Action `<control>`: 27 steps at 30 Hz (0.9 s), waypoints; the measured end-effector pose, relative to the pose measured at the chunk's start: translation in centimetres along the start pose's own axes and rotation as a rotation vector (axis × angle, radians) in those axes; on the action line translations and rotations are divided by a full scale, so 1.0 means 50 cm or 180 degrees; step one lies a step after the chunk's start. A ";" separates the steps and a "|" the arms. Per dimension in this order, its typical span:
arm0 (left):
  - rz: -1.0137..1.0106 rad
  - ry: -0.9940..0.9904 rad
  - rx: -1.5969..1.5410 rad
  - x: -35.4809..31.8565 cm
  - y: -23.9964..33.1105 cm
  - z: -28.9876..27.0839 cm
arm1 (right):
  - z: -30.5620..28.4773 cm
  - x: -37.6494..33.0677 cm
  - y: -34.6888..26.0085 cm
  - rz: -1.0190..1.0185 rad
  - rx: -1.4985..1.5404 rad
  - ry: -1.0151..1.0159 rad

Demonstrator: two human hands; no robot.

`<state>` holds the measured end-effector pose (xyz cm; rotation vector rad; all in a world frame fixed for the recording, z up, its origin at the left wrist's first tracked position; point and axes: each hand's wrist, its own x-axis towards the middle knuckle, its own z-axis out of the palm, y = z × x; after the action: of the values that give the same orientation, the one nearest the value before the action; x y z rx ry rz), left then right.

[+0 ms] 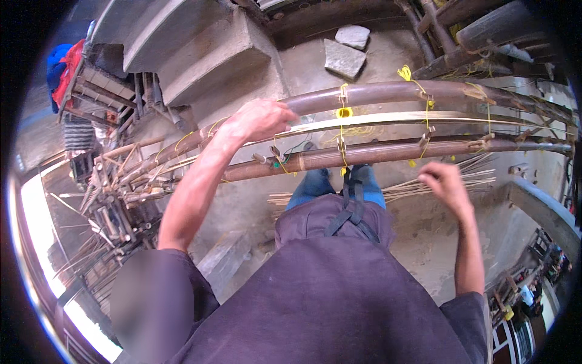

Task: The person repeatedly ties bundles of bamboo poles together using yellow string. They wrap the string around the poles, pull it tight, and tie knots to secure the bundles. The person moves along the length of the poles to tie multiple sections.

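My left hand [262,119] rests on a pale split bamboo strip [388,118] that lies between two thick brown bamboo poles, the upper pole [388,93] and the lower pole [388,151]. Its fingers curl over the strip's left end. My right hand [444,182] hovers below the lower pole, fingers loosely curled, nothing visible in it. Yellow string [405,73] ties the poles together at several points. A bundle of thin bamboo slivers [424,185] lies on the floor just beyond my right hand.
Two flat stones [345,51] lie on the concrete floor past the poles. Concrete steps [206,48] rise at upper left. A heap of bamboo frames and sticks [115,188] crowds the left. More dark poles [485,30] lean at upper right.
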<state>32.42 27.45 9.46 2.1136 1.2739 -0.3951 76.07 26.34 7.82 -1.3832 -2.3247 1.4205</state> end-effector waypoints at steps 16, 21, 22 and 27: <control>0.0339 0.2896 -0.0909 0.042 -0.032 -0.062 | 0.429 0.122 -0.092 0.1654 0.2533 -0.0058; -0.0325 0.2031 -0.1323 0.077 0.147 0.154 | 0.033 0.116 -0.372 -0.0758 -0.1259 0.0884; -0.0217 0.2488 -0.1033 0.088 0.155 0.174 | 0.006 0.169 -0.424 -0.1499 -0.1749 0.0839; -0.0623 0.2983 -0.1158 0.119 0.155 0.213 | 0.029 0.392 -0.433 -0.2073 -0.0274 -0.0594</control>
<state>42.75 21.97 0.95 1.8792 1.8735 0.7997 49.85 36.21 16.19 -0.4220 -2.6134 1.2803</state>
